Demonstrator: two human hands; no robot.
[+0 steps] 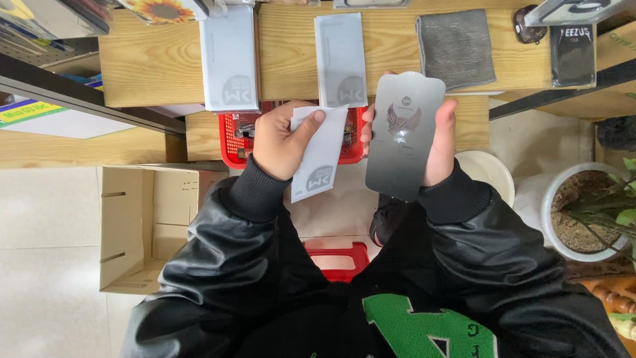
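Observation:
My left hand [281,140] grips a white paper sleeve [320,159] with a grey round mark, thumb pressed on its top edge. My right hand [438,142] holds a dark glass screen protector [403,139] upright by its edges; a winged emblem shows on its face. Both are held in front of a wooden shelf [152,66], over a red basket [233,142]. Two more white sleeves [228,59] [340,56] lie flat on the shelf just beyond my hands.
A grey cloth [456,48] and a dark packet [572,56] lie on the shelf to the right. An open cardboard box [149,225] stands on the floor at left. A white pot with a plant [586,212] stands at right. A red stool [339,260] is below me.

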